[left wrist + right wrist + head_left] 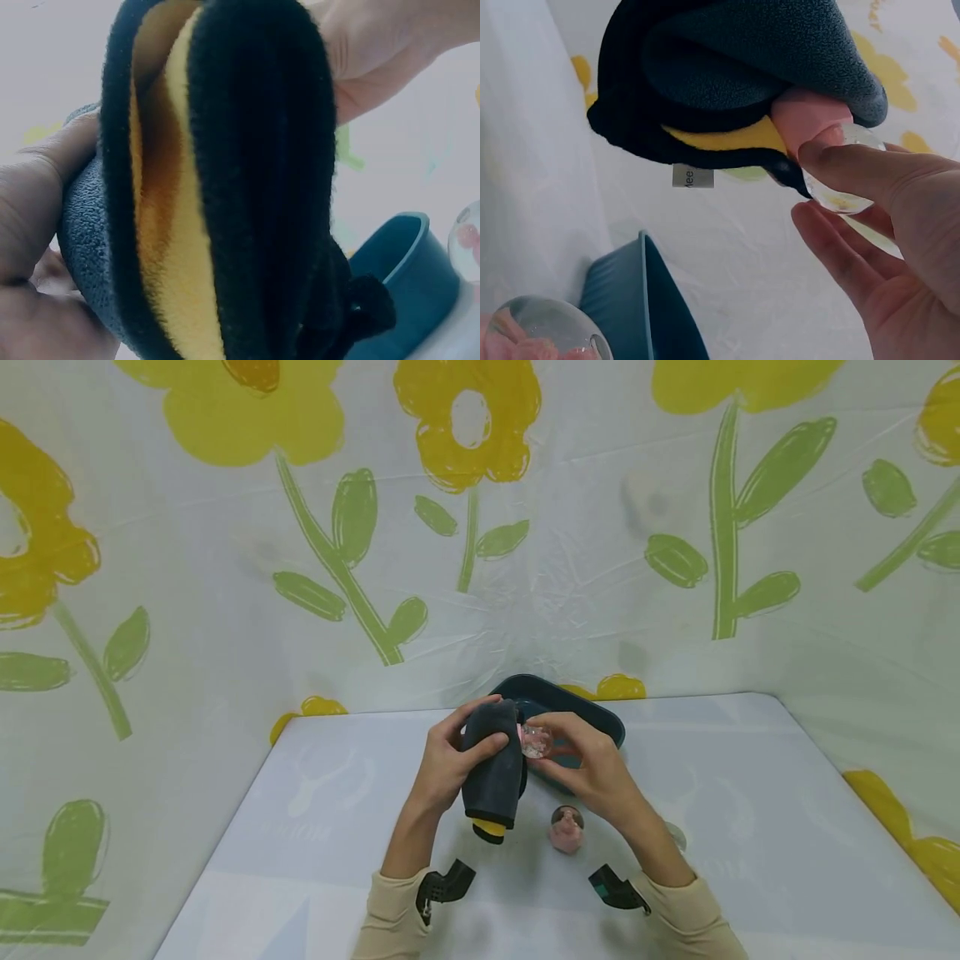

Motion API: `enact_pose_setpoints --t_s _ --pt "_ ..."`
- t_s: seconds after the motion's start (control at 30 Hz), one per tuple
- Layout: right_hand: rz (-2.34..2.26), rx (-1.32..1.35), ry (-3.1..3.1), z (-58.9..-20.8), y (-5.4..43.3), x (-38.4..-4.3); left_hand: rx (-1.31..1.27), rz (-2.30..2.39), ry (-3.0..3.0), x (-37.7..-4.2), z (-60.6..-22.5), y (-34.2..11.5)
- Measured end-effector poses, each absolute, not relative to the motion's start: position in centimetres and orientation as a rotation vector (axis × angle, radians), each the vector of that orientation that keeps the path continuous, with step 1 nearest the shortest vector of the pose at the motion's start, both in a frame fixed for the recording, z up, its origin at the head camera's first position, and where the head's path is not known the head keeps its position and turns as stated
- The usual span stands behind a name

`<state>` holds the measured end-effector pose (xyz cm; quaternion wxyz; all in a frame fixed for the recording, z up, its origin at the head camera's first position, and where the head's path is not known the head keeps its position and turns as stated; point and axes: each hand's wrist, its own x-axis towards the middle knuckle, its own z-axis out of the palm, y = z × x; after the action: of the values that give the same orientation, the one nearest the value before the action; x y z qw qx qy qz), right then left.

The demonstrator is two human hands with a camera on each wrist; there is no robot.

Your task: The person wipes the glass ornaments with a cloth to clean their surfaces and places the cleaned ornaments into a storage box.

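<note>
Within the right hand [591, 764], clear globe [536, 742] against dark cloth [491, 777]

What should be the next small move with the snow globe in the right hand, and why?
Probably turn the snow globe slightly with the right fingers, to bring more of it against the dark cloth. The right wrist view shows its pink base partly between the cloth's folds, while the clear ball is outside. The left fingers grip the cloth, so it should stay steady.
</note>
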<state>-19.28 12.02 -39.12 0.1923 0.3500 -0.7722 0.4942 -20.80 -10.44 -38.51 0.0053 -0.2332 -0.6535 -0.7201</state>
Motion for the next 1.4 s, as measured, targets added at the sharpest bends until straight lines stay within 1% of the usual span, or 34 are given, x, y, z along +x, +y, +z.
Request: enact_pose_setpoints --t_s 0.33,0.53,0.77,0.93,1.23,1.4 --pt "1.363 0.977 -2.155 -39.16 11.97 -19.39 -0.715 -2.219 -2.074 -20.58 -38.47 -10.56" --pt "1.341 0.861 -2.252 -39.03 11.87 -19.09 -0.741 -2.174 -2.082 -20.33 -38.38 -10.65" --pt "1.421 0.704 -2.366 -38.89 11.64 -18.59 -0.794 -2.121 -2.117 -20.19 -38.37 -10.55" --pt "1.482 0.639 -2.401 -38.91 11.68 -18.57 -0.822 -2.085 -2.130 -20.14 -38.40 -10.47" --pt "1.450 0.658 -2.406 -38.88 11.51 -18.50 -0.826 -2.088 -2.117 -20.22 -38.42 -10.49" --pt "1.388 0.706 -2.366 -38.95 11.55 -18.58 -0.778 -2.129 -2.107 -20.36 -38.45 -10.46"
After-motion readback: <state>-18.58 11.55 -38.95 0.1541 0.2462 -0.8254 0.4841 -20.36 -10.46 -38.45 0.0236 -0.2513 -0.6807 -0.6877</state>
